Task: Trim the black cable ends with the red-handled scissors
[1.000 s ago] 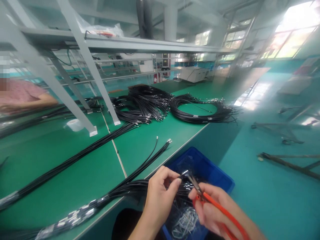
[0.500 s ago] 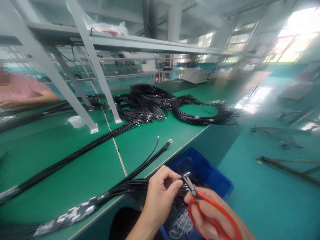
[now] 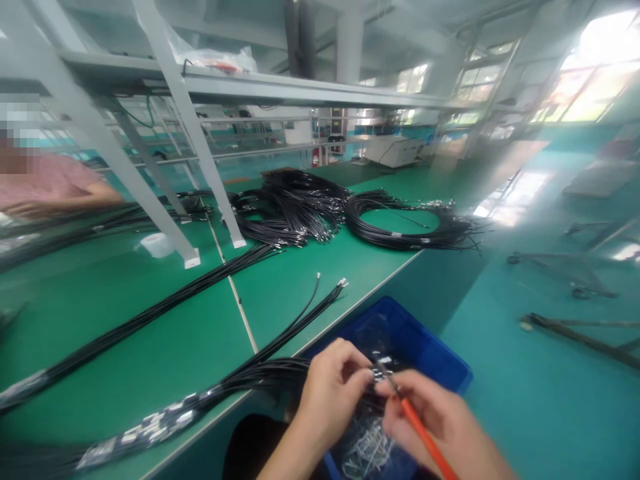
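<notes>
My left hand (image 3: 333,383) pinches the end of a black cable above a blue bin (image 3: 435,347). Red-handled scissors (image 3: 423,430) are in my right hand (image 3: 440,417), seen edge-on, their tips close to my left fingertips. Between the two hands the small parts are blurred. A black cable bundle (image 3: 260,373), wrapped in clear plastic farther left, runs along the table edge to my left hand. Clear and whitish scraps (image 3: 367,447) lie in the bin under my hands.
On the green table (image 3: 200,333) lie another long cable bundle (image 3: 165,300), a cable pile (image 3: 300,203) and a coil (image 3: 385,237). Shelf posts (image 3: 215,180) stand on it. A person in pink (image 3: 60,183) is at the far left.
Both hands have shifted slightly right. My right hand has turned the scissors, so that their spread blades and loops now show edge-on. The person at the left has moved a little.
</notes>
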`<state>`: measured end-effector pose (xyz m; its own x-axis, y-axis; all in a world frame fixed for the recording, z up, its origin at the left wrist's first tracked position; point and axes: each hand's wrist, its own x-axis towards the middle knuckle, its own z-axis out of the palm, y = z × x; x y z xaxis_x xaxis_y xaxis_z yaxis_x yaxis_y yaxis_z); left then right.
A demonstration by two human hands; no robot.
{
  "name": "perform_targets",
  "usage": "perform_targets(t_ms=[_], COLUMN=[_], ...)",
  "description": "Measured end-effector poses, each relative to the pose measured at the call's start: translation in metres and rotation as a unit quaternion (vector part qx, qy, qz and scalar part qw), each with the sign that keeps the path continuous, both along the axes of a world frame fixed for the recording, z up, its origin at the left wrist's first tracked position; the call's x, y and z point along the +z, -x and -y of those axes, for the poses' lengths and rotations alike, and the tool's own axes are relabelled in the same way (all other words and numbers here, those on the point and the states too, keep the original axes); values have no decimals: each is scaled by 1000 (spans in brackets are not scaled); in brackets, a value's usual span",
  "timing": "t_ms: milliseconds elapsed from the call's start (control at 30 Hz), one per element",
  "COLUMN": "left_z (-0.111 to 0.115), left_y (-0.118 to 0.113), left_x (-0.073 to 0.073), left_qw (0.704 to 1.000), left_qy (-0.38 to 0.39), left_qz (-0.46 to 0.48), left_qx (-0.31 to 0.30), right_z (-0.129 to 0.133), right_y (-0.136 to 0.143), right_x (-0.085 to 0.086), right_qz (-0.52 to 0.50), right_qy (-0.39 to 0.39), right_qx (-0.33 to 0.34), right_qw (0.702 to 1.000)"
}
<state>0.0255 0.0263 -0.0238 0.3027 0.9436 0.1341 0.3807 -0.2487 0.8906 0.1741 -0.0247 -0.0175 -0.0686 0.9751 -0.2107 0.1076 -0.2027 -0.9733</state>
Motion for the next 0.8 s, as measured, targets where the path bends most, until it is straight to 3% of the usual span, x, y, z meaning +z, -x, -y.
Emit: perform_targets(t_ms=[67,133,167,233,300,367,567,667,800], left_z=[3,1,-3,-17,-34,-49,-56,-50,-35], left_y=[1,9,15,32,49,62,73,69,44], left_x=[-2,2,5,11,12,9,-1,10,31], left_qw=[993,977,971,959,941,926,923,936,981], left_qy=[-19,-43,-54,-71,-73,-65,-49,-43,-51], left_qz=[-85,-172,-207,-270,-304,-330,-333,-303,-175], left_qx=[-85,-122,-102,37,130,172,187,172,62], right_z=[-8,-25,-36,-56,-71,-76,-51,-48,-55], right_y=[-3,-4,-2,3,10,16,22,14,-9], right_x=[-1,-7,-11,-21,-32,-43,-75,-77,-48], right_qz=[157,312,364,428,431,424,353,346,330], right_qy=[-110,-188,-207,-191,-182,-167,-96,-92,-108], right_qx=[-109,-122,-87,-9,28,52,129,54,-143], right_qw=[975,923,904,883,883,889,922,932,927])
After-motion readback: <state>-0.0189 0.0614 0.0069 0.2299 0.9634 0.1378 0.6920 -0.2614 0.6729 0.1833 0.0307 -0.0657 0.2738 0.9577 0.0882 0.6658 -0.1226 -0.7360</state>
